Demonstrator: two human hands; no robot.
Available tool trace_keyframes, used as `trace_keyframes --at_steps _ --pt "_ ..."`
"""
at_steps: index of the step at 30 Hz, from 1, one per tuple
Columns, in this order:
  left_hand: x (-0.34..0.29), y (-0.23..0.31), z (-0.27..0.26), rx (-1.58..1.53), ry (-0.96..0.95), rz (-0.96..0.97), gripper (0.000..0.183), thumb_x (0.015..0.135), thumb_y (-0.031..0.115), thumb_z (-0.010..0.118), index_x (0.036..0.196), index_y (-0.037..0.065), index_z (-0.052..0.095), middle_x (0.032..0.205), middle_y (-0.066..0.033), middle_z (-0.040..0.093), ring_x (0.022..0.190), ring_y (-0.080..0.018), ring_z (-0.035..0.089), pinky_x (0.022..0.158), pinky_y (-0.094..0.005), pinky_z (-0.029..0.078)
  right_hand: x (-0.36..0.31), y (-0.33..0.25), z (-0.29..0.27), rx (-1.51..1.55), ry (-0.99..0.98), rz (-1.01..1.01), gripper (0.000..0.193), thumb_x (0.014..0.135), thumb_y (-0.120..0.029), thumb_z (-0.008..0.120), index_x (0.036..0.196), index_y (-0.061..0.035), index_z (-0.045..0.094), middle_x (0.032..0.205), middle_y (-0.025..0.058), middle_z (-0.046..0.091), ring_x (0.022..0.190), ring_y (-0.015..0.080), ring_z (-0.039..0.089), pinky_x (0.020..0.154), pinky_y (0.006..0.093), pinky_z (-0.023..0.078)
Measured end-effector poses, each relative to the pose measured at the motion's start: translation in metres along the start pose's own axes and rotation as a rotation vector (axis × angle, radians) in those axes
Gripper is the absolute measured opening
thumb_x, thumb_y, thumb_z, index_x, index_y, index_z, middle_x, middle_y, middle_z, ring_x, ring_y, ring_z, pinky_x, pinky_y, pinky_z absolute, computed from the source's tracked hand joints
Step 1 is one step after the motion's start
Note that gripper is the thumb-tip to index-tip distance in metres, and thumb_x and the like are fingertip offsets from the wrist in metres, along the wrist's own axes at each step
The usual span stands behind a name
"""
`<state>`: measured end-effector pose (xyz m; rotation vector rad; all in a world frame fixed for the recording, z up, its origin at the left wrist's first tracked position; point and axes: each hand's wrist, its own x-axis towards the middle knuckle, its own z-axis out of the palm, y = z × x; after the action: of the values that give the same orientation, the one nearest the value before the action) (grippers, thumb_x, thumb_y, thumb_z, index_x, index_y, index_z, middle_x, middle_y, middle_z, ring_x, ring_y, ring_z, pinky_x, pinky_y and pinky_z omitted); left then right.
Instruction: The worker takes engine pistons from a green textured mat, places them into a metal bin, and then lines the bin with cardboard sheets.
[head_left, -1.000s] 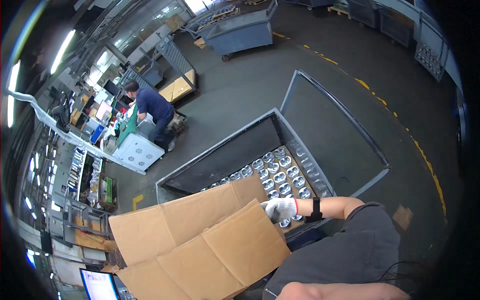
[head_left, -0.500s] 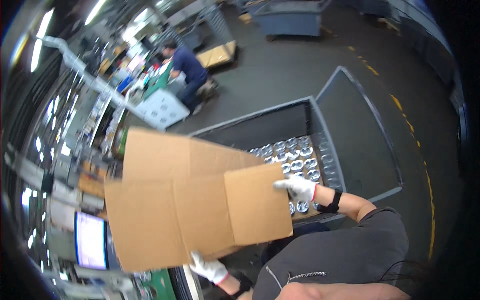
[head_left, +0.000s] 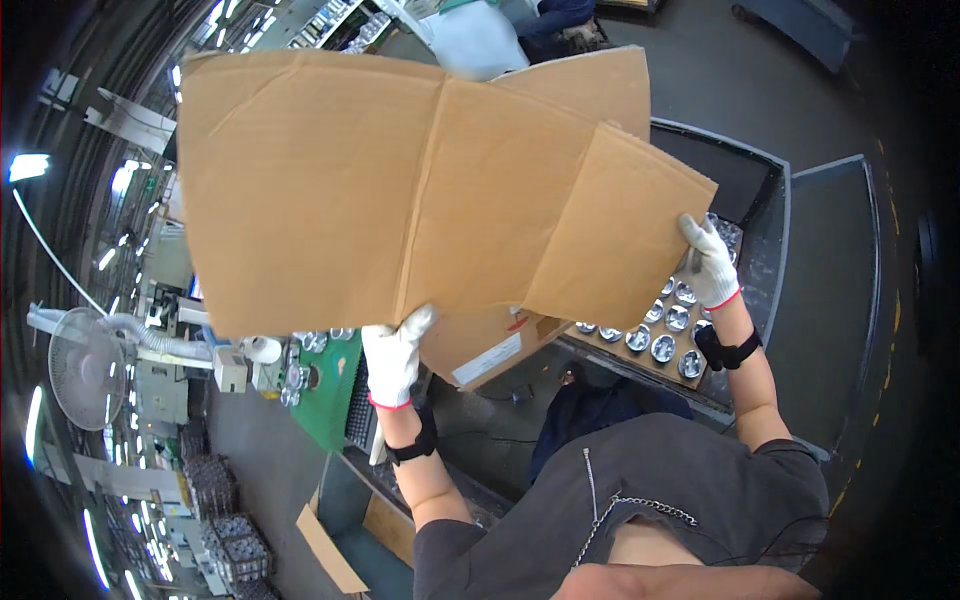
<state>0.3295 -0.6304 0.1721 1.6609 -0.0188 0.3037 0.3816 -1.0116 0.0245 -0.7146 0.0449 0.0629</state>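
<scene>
A large creased sheet of brown cardboard (head_left: 330, 190) stretches across the middle of the view. My left hand (head_left: 393, 355), in a white glove, grips its lower edge with the thumb on the face. On the right, my gloved right hand (head_left: 708, 265) pinches the sheet's right edge. Behind it shows more cardboard (head_left: 600, 80), and below hangs a brown flap with a white label (head_left: 487, 358); whether these are one piece with the sheet I cannot tell. Under the right end, shiny round metal parts (head_left: 662, 348) stand in rows inside a large grey bin (head_left: 775, 240), partly covered from sight.
A grey frame-like panel (head_left: 840, 300) juts out right of the bin. To the left are a green-topped bench (head_left: 335, 400) with metal parts, a keyboard (head_left: 360, 410) and a fan (head_left: 88, 368). An open carton (head_left: 330, 550) sits lower left. Another person (head_left: 555, 20) is at the top.
Both hands have risen with the cardboard, which now appears higher and larger. My view has turned, so the bin sits farther right, and the labelled flap has come into sight.
</scene>
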Motion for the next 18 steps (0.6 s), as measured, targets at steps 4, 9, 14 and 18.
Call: trace_keyframes --at_steps 4,9,14,18 --pt "0.007 0.009 -0.001 0.118 -0.047 -0.066 0.038 0.080 0.006 0.076 0.114 -0.004 0.062 0.104 -0.0083 0.069 0.089 -0.0173 0.065 0.083 -0.0315 0.052 0.002 -0.005 -0.010 0.023 0.029 -0.061 0.054 0.095 -0.025 0.062 0.142 -0.0110 0.040 0.135 0.0061 0.054 0.125 0.0227 0.052 0.102 0.0441 0.046" --pt "0.020 0.047 -0.018 0.270 0.039 -0.011 0.040 0.084 0.014 0.075 0.118 -0.003 0.062 0.107 -0.0083 0.069 0.092 -0.0137 0.062 0.084 -0.0303 0.049 0.004 -0.044 -0.015 0.130 0.129 -0.206 0.048 0.097 -0.021 0.058 0.140 -0.0088 0.042 0.135 0.0068 0.054 0.125 0.0217 0.052 0.105 0.0412 0.043" --pt "0.007 0.074 -0.015 0.386 0.191 0.183 0.038 0.085 0.013 0.076 0.114 -0.007 0.063 0.109 -0.0089 0.068 0.095 -0.0141 0.060 0.088 -0.0300 0.048 0.004 -0.041 -0.100 0.237 0.263 -0.263 0.047 0.095 -0.023 0.061 0.136 -0.0055 0.046 0.132 0.0081 0.057 0.123 0.0242 0.054 0.107 0.0433 0.042" --pt "-0.006 0.064 0.013 0.692 0.336 0.338 0.031 0.080 0.005 0.076 0.110 -0.002 0.069 0.091 -0.0079 0.074 0.076 -0.0106 0.064 0.075 -0.0280 0.051 -0.018 0.001 -0.148 0.262 0.432 -0.144 0.045 0.095 -0.023 0.061 0.134 -0.0051 0.048 0.134 0.0092 0.056 0.123 0.0252 0.053 0.108 0.0434 0.040"
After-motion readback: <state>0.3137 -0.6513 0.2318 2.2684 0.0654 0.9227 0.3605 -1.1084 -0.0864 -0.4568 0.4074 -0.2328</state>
